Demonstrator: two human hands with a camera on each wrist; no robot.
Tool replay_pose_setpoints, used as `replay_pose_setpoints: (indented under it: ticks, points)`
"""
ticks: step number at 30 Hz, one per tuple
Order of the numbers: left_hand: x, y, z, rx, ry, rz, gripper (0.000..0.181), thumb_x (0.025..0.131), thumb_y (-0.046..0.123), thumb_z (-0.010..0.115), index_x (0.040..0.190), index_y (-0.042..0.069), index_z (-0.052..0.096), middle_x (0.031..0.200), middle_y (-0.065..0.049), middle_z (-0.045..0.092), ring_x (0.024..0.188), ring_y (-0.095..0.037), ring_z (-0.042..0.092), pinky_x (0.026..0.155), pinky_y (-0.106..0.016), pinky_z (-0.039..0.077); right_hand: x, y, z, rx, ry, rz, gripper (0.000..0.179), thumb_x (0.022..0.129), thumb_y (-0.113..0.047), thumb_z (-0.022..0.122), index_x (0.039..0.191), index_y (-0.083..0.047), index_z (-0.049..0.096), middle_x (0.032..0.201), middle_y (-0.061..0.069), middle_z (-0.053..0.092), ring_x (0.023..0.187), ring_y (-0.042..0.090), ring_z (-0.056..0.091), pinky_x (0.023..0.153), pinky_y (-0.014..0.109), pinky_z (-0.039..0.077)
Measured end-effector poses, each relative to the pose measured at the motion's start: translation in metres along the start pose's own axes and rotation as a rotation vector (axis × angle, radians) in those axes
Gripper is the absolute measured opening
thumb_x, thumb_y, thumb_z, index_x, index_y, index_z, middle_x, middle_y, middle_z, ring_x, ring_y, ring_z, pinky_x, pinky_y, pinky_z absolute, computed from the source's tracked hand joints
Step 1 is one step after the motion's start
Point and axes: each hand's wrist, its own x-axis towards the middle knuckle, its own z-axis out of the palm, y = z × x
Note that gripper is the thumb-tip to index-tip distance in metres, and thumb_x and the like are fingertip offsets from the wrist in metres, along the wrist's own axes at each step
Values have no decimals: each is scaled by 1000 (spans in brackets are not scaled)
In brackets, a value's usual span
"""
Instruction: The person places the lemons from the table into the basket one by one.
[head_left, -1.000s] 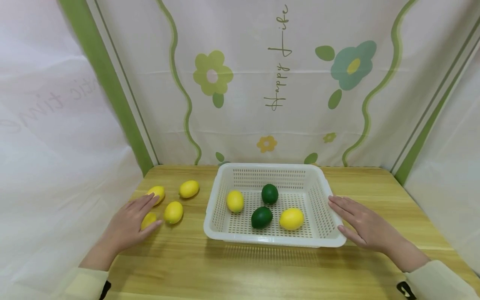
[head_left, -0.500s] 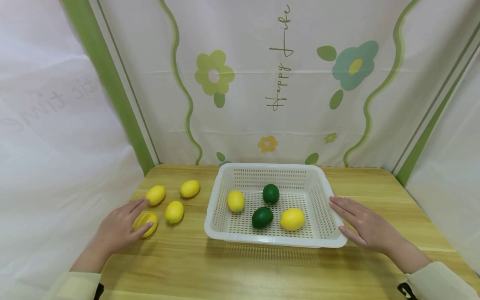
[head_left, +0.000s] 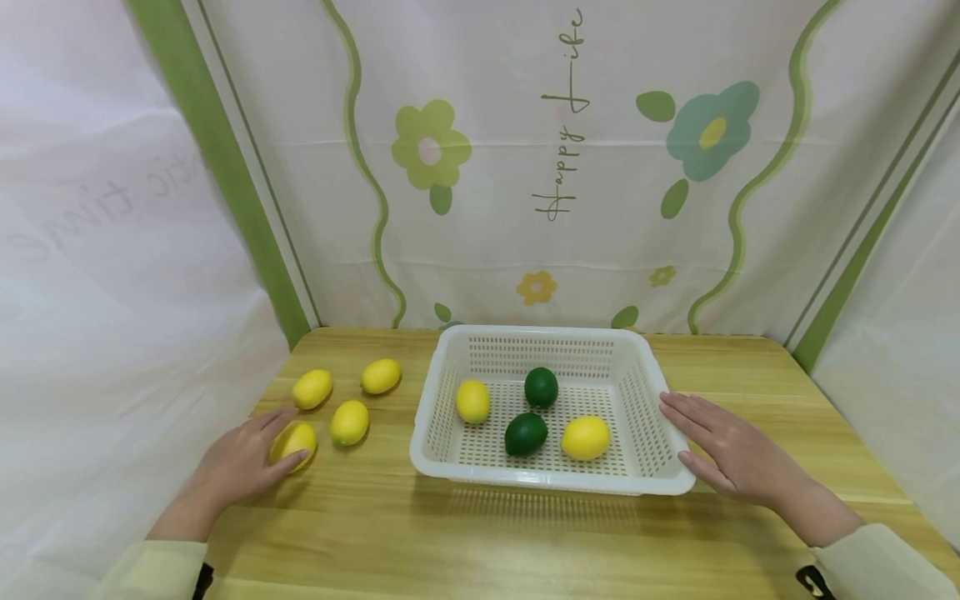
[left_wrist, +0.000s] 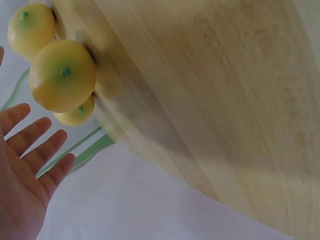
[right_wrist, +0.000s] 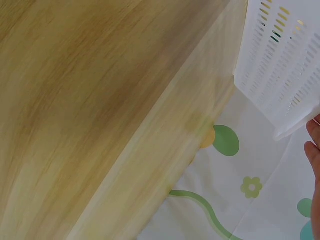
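My left hand [head_left: 240, 462] hovers around the nearest lemon [head_left: 294, 446], thumb and fingers overlapping its left side in the head view. From the left wrist, that hand's fingers [left_wrist: 36, 131] look spread and mostly straight, beside a yellow lemon [left_wrist: 62, 82] with a green tip. Two more lemons lie just beyond: one at the back left [head_left: 312, 389] and another to the right [head_left: 349, 423]. At the white plastic basket [head_left: 525, 478], my right hand [head_left: 727, 446] rests straight fingers along the right rim. Only its fingertips [right_wrist: 313, 132] show in the right wrist view, close to the rim.
Inside the basket are two yellow lemons [head_left: 472, 402] and two dark green, lemon-shaped fruits [head_left: 526, 434]. A further lemon [head_left: 380, 377] lies left of the basket. The wooden table [head_left: 510, 558] meets a floral curtain [head_left: 480, 242] at its back edge.
My left hand has drawn back to the left and toward me, uncovering more of the back left and nearest lemons. My right hand stays at the basket rim.
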Motion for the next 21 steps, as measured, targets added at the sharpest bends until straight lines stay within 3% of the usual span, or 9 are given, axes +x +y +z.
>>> replay_pose_setpoints:
  ticks: [12,21]
  points:
    - [5,1,8,-41,-153,-139,77,90,53,62,135,-7,49,130,-33,51,113,-51,52,87,-63,46,-1,0,0,2,0,8,60,104,-43,35,135,6,53,141,18,50,135,24,39,115,25,17]
    - [6,3,15,-69,-175,-198,76,89,53,62,134,-7,49,127,-34,52,109,-53,53,83,-64,47,0,0,1,4,13,4,61,104,-43,35,135,6,53,140,18,51,133,25,43,115,24,18]
